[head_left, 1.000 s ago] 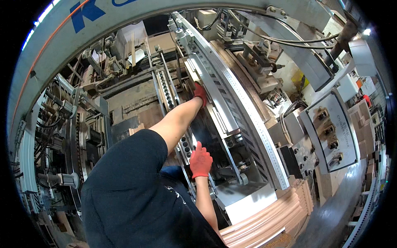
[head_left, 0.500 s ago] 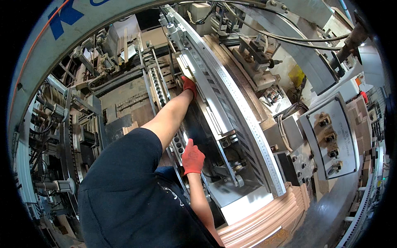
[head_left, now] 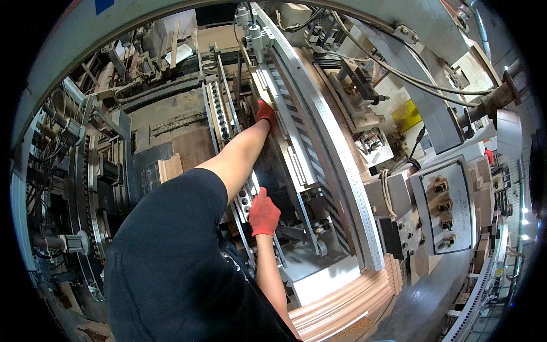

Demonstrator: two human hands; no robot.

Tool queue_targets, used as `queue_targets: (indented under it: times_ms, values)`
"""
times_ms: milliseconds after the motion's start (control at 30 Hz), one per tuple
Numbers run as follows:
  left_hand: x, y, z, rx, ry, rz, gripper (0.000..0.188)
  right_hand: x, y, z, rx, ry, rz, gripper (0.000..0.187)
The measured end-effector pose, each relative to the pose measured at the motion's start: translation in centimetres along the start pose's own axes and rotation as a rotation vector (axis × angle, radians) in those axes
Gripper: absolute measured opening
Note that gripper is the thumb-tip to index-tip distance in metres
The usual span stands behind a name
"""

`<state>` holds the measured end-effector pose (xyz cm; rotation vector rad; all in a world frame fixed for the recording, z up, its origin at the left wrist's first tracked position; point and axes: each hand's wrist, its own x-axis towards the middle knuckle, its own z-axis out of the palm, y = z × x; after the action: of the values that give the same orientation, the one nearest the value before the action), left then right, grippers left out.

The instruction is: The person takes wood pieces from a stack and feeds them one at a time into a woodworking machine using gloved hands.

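Observation:
My left hand (head_left: 265, 116), in a red glove, reaches far into the machine. It rests against the inner side of a pale strip (head_left: 263, 88) beside a long metal beam (head_left: 336, 154). Only its back and one digit show; the other fingers are hidden. Nearer to me, my right hand (head_left: 264, 214), also red-gloved, lies over a rail with black round rollers (head_left: 245, 201). One digit points up along the rail while the rest curl under, closed. Whatever they may hold is out of sight.
Stacked wooden mouldings (head_left: 342, 302) lie at the front right, below a white panel (head_left: 325, 279). A control box with several switches (head_left: 444, 205) stands to the right. Cables (head_left: 410, 71) hang across the upper right. Chains and motors (head_left: 74, 242) fill the left side.
My view has turned slightly, so the machine beam and control box appear shifted. Both hands keep nearly the same places on the machine.

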<state>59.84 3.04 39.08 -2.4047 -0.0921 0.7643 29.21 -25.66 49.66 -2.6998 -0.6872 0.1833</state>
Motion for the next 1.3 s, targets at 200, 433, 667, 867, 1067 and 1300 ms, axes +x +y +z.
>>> queue_targets:
  times_ms: [200, 433, 667, 867, 1067, 1300]
  values:
    - [-9.5, 1.7, -0.1, -2.209, 0.18, -0.563, 0.073, 0.0, -0.5, -1.4, -0.009, -0.033, -0.016, 0.023]
    - [-33.0, 4.6, -0.2, -1.638, 1.032, -0.026, 0.045, 0.2, -1.3, -0.9, -0.065, -0.018, -0.05, 0.027]
    - [-33.4, 6.1, 0.4, -1.29, 1.011, 0.119, 0.039, 0.2, -1.7, -1.8, -0.094, 0.005, -0.058, 0.025]
    - [-32.9, 6.7, 1.1, -1.215, 1.005, 0.121, 0.032, -0.1, -1.8, -2.0, -0.074, 0.002, -0.038, 0.024]
    - [-32.8, 6.9, 1.5, -1.212, 1.016, 0.13, 0.025, -0.2, -1.6, -2.0, 0.237, 0.244, -0.073, 0.03]
    - [-33.1, 6.8, 1.1, -1.148, 1.004, 0.108, 0.043, 6.2, 4.2, -2.9, 1.221, 0.815, 0.466, 0.025]
